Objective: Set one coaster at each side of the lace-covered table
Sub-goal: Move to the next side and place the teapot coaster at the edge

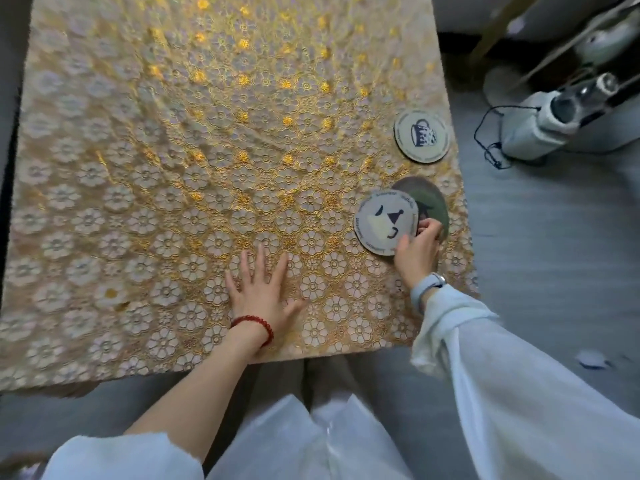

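A gold lace-covered table [180, 161] fills the view. One round coaster with a cup picture [421, 135] lies alone near the right edge. Closer to me, a pale coaster with black marks [382, 220] sits on top of a darker green coaster [433, 199]. My right hand [415, 251] pinches the near right rim of the pale coaster. My left hand [259, 289] rests flat on the lace near the front edge, fingers spread, holding nothing.
A white appliance with a black cord [540, 126] stands on the grey floor to the right of the table. Gold legs of a stand [498, 26] rise at the back right. My white-clothed lap sits below the table's front edge.
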The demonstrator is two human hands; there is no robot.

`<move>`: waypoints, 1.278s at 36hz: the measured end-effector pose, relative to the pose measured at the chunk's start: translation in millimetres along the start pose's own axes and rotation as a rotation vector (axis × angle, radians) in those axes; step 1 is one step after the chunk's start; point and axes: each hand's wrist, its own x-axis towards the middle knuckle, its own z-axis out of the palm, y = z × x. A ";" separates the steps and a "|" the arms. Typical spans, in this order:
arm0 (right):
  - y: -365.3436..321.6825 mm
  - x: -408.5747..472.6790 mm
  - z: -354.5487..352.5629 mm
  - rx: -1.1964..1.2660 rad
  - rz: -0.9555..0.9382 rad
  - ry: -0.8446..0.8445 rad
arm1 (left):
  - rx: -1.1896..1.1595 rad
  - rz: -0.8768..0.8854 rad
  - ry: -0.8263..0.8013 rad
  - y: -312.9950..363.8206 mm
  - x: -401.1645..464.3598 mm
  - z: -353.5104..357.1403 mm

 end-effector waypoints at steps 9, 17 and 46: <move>-10.7 -58.1 -10.3 0.342 -0.197 -0.244 | -0.127 0.046 0.109 -16.3 -11.5 -10.6; 0.6 -94.7 15.4 0.139 -0.210 -0.698 | -0.217 -0.038 0.229 -44.2 -48.6 11.4; -8.1 -115.1 57.9 -0.057 -0.221 -0.659 | -0.109 -0.006 0.152 -65.6 -66.7 28.5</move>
